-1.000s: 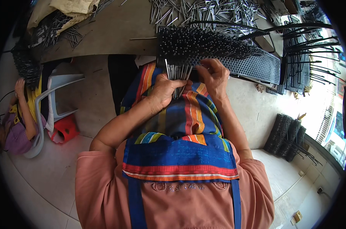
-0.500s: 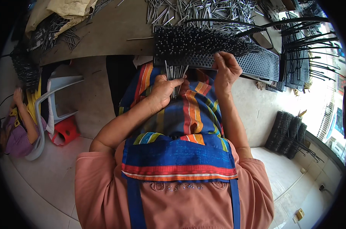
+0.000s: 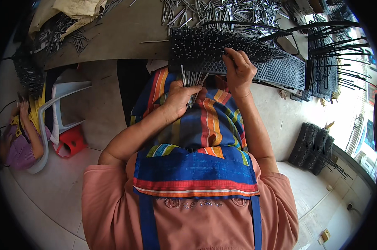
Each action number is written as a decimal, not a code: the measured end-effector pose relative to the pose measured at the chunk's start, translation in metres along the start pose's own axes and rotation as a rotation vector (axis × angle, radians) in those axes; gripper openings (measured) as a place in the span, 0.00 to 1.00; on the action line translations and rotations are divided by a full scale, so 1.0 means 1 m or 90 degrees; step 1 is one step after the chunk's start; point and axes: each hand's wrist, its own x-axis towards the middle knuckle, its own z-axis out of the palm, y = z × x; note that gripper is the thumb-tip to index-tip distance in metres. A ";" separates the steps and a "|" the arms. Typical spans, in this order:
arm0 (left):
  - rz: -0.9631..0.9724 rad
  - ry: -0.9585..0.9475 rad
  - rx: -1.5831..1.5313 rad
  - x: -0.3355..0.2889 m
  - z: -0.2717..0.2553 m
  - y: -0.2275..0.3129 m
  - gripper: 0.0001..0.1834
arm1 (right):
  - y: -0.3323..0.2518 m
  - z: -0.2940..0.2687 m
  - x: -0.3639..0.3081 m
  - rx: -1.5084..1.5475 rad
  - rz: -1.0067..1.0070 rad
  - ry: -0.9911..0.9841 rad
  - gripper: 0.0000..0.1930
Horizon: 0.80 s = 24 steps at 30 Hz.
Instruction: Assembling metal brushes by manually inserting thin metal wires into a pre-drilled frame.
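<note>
My left hand (image 3: 180,98) is closed around a bundle of thin grey metal rods (image 3: 189,78), held upright over my striped apron at the table's edge. Beyond it lies a long dark panel full of round holes (image 3: 282,70). Many dark rods with pale tips (image 3: 209,43) stand packed in its left and far part, while bare holes show along the near edge and right end. My right hand (image 3: 241,71) is at the near border of the standing rods, thumb and fingers pinched together. Whatever is between those fingertips is too small to make out.
Loose metal rods (image 3: 234,11) are heaped behind the panel. Brown paper (image 3: 82,9) covers more at the far left. Hooked black racks (image 3: 323,62) stand right of the table, with dark bundles (image 3: 311,146) on the floor below. A person (image 3: 24,141) sits left, beside a grey chair (image 3: 44,116).
My right hand has moved left and slightly up along the panel, to the standing rods. My left hand keeps its hold on the bundle in nearly the same place.
</note>
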 end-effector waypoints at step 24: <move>0.056 -0.091 -0.004 -0.006 0.009 0.007 0.08 | -0.013 -0.002 -0.044 0.437 0.490 -0.335 0.04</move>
